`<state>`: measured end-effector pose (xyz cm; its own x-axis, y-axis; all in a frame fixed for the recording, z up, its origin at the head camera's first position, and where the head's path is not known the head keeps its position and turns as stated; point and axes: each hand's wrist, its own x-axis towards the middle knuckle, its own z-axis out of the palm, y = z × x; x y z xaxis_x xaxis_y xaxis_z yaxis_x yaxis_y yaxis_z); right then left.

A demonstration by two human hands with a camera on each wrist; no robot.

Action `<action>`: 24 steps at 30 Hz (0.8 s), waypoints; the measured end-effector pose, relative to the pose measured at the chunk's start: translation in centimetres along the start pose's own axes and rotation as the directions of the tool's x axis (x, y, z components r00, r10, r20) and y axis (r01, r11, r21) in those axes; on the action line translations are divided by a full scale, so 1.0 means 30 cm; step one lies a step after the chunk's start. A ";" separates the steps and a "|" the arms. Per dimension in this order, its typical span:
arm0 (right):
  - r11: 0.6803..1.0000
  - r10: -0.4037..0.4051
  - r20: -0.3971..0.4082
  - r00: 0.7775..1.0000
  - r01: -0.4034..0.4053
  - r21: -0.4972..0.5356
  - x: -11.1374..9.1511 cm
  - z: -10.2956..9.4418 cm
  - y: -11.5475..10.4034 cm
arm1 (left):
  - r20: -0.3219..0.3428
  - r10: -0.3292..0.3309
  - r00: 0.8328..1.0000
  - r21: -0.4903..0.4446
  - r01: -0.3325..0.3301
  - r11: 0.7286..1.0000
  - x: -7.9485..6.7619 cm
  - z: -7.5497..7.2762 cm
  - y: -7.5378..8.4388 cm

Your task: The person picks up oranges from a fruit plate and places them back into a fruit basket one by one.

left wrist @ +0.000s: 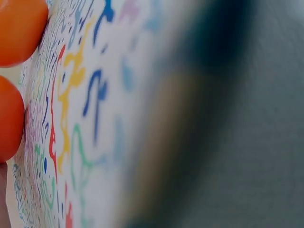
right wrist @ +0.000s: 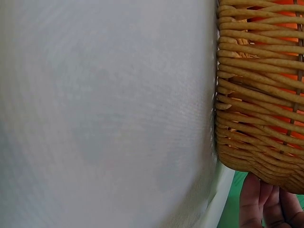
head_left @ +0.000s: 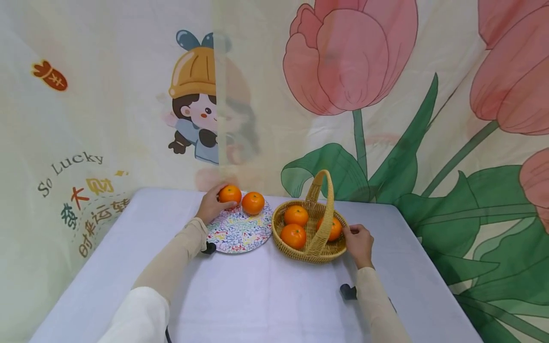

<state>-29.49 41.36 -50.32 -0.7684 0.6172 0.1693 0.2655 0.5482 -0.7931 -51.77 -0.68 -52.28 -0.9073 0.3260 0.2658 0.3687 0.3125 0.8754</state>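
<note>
In the head view my left hand (head_left: 213,206) holds an orange (head_left: 230,194) at the back left of a round plate (head_left: 240,233) with multicoloured squiggles. Fingers curl behind the fruit and the thumb lies along its front. Another orange (head_left: 253,203) sits just to its right on the plate. My right hand (head_left: 361,242) grips the right rim of a wicker basket (head_left: 296,255) with a tall handle. Three oranges lie in the basket, one of them (head_left: 335,229) near that hand. From the right wrist view, fingers (right wrist: 250,202) show against the basket's woven side.
A white cloth (head_left: 266,300) covers the table under the plate and basket. Behind its far edge hangs a printed curtain (head_left: 266,95) with tulips and a cartoon figure. The basket handle (head_left: 329,200) arches up over the fruit.
</note>
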 end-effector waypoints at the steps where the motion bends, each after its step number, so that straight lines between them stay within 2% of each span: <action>1: 1.000 0.003 0.002 1.000 -0.003 0.001 -0.001 0.000 0.001 | -0.002 0.002 1.000 0.003 -0.002 1.000 -0.003 -0.001 0.001; 6: 1.000 -0.005 0.010 1.000 0.005 0.003 0.000 -0.003 0.007 | -0.024 0.010 1.000 0.000 -0.010 1.000 -0.015 -0.013 0.025; 10: 1.000 -0.018 0.013 1.000 0.017 0.008 0.008 -0.009 0.003 | -0.047 0.018 0.999 -0.002 -0.018 1.000 -0.013 -0.025 0.069; 13: 1.000 -0.018 0.019 1.000 0.017 0.011 0.014 -0.018 -0.006 | -0.037 0.026 0.999 -0.010 -0.026 1.000 -0.009 -0.023 0.117; 19: 1.000 -0.014 0.024 1.000 0.014 0.000 0.010 -0.026 -0.009 | 0.009 0.069 0.998 -0.052 -0.068 0.996 -0.010 0.015 0.234; 24: 1.000 0.004 0.030 1.000 -0.004 0.001 0.000 -0.017 -0.005 | 0.051 0.102 0.993 -0.050 -0.099 0.994 -0.010 0.060 0.304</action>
<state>-29.23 41.55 -49.90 -0.7844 0.6022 0.1486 0.2679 0.5450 -0.7945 -47.76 3.67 -45.10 -0.8533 0.4014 0.3327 0.4465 0.2332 0.8638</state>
